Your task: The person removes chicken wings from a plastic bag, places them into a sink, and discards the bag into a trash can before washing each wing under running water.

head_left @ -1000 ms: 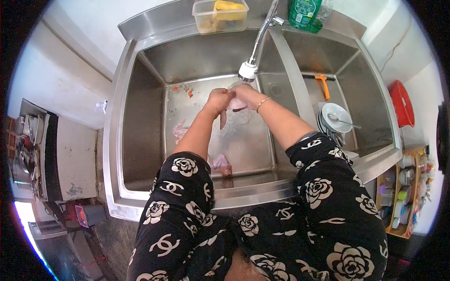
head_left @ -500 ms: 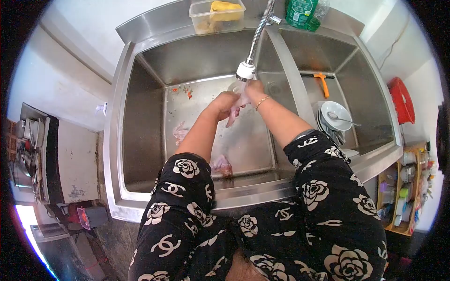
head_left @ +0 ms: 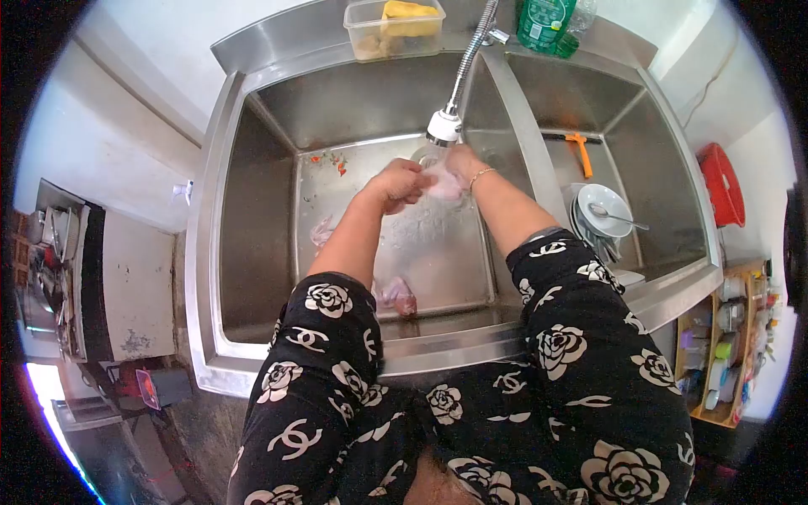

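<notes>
Under the white tap head (head_left: 443, 128), a pale pink piece of raw chicken (head_left: 444, 183) is between my hands in the large sink basin. My right hand (head_left: 462, 160), with a bracelet at the wrist, is closed on its upper right side. My left hand (head_left: 399, 185) has its fingers curled at the left edge of the chicken, pinching it. Two other raw chicken pieces lie on the basin floor: a wing-like one (head_left: 321, 231) beside my left forearm and a larger one (head_left: 397, 296) near the front. Water spreads on the steel below my hands.
Red and green scraps (head_left: 340, 166) lie at the basin's back left. The right basin holds white bowls (head_left: 608, 204) with a spoon and an orange-handled squeegee (head_left: 579, 151). A plastic tub (head_left: 394, 38) and a green bottle (head_left: 543, 25) stand on the back ledge.
My left hand has shifted slightly left and opened a gap from my right hand. The chicken, which hung down between them, now sits higher and nearer my right hand.
</notes>
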`<state>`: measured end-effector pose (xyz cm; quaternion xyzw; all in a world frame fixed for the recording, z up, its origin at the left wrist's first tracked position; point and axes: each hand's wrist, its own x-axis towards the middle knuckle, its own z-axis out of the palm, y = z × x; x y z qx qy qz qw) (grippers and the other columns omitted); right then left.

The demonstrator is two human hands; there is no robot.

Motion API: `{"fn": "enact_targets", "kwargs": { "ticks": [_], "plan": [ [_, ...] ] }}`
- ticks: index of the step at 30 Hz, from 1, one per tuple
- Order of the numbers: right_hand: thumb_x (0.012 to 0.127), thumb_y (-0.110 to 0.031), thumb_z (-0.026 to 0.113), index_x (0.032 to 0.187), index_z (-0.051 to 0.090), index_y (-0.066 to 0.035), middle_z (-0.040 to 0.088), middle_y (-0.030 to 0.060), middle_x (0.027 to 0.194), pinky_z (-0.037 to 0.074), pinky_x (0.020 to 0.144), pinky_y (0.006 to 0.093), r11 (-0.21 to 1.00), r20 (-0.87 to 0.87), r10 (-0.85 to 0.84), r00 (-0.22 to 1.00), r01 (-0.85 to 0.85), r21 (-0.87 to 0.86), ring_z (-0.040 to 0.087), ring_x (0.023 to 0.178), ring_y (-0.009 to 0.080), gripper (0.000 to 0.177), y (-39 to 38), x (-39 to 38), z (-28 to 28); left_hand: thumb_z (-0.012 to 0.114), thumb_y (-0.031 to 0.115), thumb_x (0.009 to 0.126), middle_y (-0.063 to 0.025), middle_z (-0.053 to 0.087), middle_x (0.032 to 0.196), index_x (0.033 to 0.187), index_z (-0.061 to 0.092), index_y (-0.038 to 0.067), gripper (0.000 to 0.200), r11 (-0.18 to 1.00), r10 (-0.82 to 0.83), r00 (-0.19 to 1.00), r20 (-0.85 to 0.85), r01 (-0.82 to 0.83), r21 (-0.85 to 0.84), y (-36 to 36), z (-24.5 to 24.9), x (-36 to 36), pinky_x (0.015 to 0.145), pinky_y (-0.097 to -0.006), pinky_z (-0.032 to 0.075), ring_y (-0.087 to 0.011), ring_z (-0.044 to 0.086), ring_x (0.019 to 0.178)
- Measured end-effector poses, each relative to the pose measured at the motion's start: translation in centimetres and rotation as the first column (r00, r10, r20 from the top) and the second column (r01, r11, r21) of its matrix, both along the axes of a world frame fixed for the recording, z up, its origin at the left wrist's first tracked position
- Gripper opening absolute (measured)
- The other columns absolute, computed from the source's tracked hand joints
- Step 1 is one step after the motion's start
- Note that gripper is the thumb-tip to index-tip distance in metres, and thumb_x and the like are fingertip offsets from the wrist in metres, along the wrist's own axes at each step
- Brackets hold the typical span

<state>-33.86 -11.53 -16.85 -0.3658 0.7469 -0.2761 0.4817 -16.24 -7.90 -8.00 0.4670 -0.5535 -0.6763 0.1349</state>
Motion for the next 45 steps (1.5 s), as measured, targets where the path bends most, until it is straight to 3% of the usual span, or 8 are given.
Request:
{"fn": "enact_targets", "kwargs": {
  "ticks": [8, 21, 25, 28, 30, 34, 40, 45],
  "plan": [
    [0.076, -0.014, 0.057, 0.078, 0.059, -0.005, 0.059, 0.0059, 0.075, 0.045, 0.047, 0.0357, 0.861, 0.446, 0.478, 0.757, -0.504, -0.068, 0.057, 0.058, 0.0202, 0.009, 3.2, 3.8, 5.0, 0.055, 0.029, 0.080, -0.0086, 0.058, 0.065, 0.075, 0.062, 0.000, 0.030, 0.928, 0.276, 0.910, 0.311, -0.167, -0.333, -2.4, -4.0, 1.3, 0.042, -0.0309, 0.040, -0.0185, 0.050, 0.047],
    [0.079, -0.007, 0.050, 0.089, 0.057, 0.002, 0.060, 0.0146, 0.082, 0.050, 0.055, 0.0381, 0.966, 0.396, -0.216, 0.892, 0.254, -0.045, 0.061, 0.070, 0.0258, 0.015, 1.3, 1.7, 1.4, 0.060, 0.017, 0.079, -0.0061, 0.052, 0.061, 0.078, 0.054, 0.000, 0.018, 0.984, 0.167, 0.964, -0.208, -0.149, 0.099, -1.8, -2.3, 1.5, 0.041, -0.0261, 0.035, -0.0142, 0.045, 0.047],
    [0.076, -0.010, 0.057, 0.085, 0.056, 0.002, 0.060, 0.0140, 0.077, 0.048, 0.052, 0.0372, 0.778, 0.141, 0.580, 0.802, -0.495, -0.386, 0.058, 0.062, 0.0244, 0.015, 1.3, 3.2, -1.5, 0.056, 0.012, 0.081, -0.0085, 0.053, 0.061, 0.079, 0.054, -0.003, 0.015, 0.945, 0.324, 0.940, 0.107, -0.316, -0.086, -2.2, -3.6, 0.7, 0.042, -0.0270, 0.036, -0.0152, 0.047, 0.048],
    [0.074, -0.010, 0.059, 0.076, 0.059, 0.002, 0.061, 0.0171, 0.076, 0.048, 0.057, 0.0341, 0.995, 0.371, -0.100, 0.923, 0.091, 0.044, 0.060, 0.063, 0.0235, 0.012, 0.8, 2.8, 1.3, 0.053, 0.011, 0.082, -0.0088, 0.052, 0.059, 0.077, 0.054, -0.003, 0.015, 0.986, 0.151, 0.989, 0.006, -0.150, -0.070, -3.0, -4.4, 0.3, 0.036, -0.0301, 0.034, -0.0153, 0.045, 0.044],
    [0.074, -0.010, 0.058, 0.075, 0.060, 0.003, 0.062, 0.0176, 0.076, 0.048, 0.059, 0.0349, 0.969, 0.191, -0.226, 0.955, 0.241, -0.057, 0.062, 0.066, 0.0237, 0.012, 0.9, 1.6, 2.5, 0.057, 0.018, 0.082, -0.0076, 0.052, 0.061, 0.080, 0.053, 0.000, 0.019, 0.970, 0.230, 0.907, -0.353, -0.185, 0.156, -2.2, -4.3, -1.2, 0.035, -0.0293, 0.032, -0.0138, 0.044, 0.045],
    [0.074, -0.010, 0.057, 0.077, 0.062, 0.004, 0.062, 0.0186, 0.077, 0.049, 0.059, 0.0364, 0.873, -0.172, -0.456, 0.873, 0.401, -0.280, 0.064, 0.073, 0.0235, 0.014, 1.5, 1.6, 2.5, 0.052, 0.024, 0.085, -0.0025, 0.045, 0.058, 0.077, 0.050, 0.003, 0.022, 0.941, 0.122, 0.985, -0.125, -0.075, 0.330, -1.7, -2.4, -0.7, 0.035, -0.0279, 0.028, -0.0116, 0.036, 0.042],
    [0.073, -0.021, 0.065, 0.069, 0.060, -0.004, 0.058, 0.0081, 0.065, 0.050, 0.055, 0.0337, 0.950, 0.460, -0.258, 0.850, 0.309, -0.037, 0.061, 0.065, 0.0203, 0.018, 4.4, 4.9, 7.6, 0.044, 0.030, 0.088, 0.0010, 0.035, 0.053, 0.072, 0.047, 0.005, 0.030, 0.948, 0.281, 0.958, -0.059, -0.268, 0.171, -1.3, -1.9, -1.0, 0.035, -0.0243, 0.019, -0.0093, 0.027, 0.039],
    [0.069, -0.025, 0.069, 0.073, 0.056, -0.008, 0.053, 0.0032, 0.062, 0.040, 0.041, 0.0280, 0.996, 0.253, -0.072, 0.965, 0.058, 0.062, 0.048, 0.050, 0.0143, 0.021, 3.9, 3.9, 7.5, 0.041, 0.034, 0.088, -0.0002, 0.037, 0.054, 0.067, 0.046, 0.006, 0.035, 0.988, 0.060, 0.992, -0.114, -0.043, 0.151, -1.4, -1.8, -0.6, 0.036, -0.0265, 0.020, -0.0109, 0.027, 0.039]
  ]
}}
